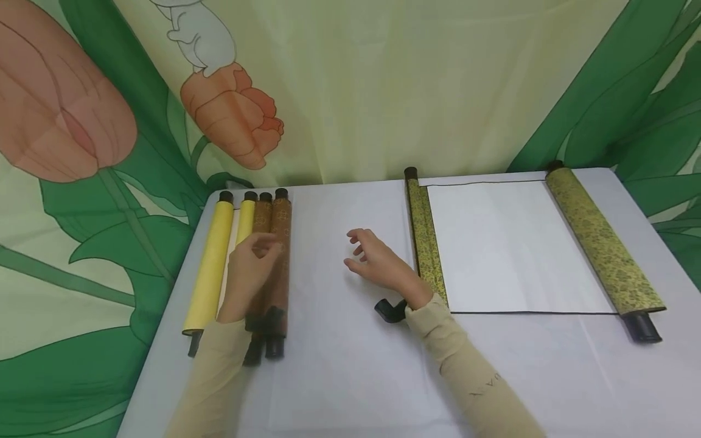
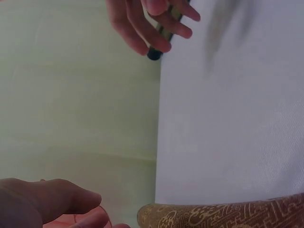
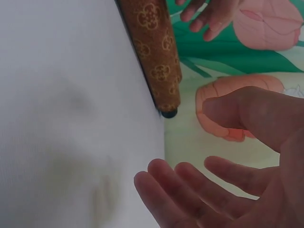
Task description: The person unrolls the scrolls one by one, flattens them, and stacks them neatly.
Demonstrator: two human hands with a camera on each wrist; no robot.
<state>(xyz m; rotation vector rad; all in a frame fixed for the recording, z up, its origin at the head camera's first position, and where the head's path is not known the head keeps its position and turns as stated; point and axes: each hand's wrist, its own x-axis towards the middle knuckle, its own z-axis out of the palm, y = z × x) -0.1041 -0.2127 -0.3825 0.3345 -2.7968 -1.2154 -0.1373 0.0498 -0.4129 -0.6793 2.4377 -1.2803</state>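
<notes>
Where the white tabletop (image 1: 339, 377) ends, a pale curtain (image 1: 416, 91) printed with large tulips (image 1: 60, 103) hangs behind the brown scroll (image 1: 282, 219), whose two rolls lie side by side. Your left hand (image 1: 249, 274) is above that scroll, fingers loosely bent, a narrow gap at the thumb, holding nothing. To the scroll's right, your right hand (image 1: 383, 264) hangs with fingers relaxed and thumb wide apart, also holding nothing. Your head view alone shows the yellow scroll (image 1: 212, 267) just left of the brown scroll, and the white sheet (image 1: 515, 249) of the green-gold scroll (image 1: 602, 237) spread well to its right. Your right wrist view picks out the brown scroll's gold floral medallions (image 3: 148, 16).
</notes>
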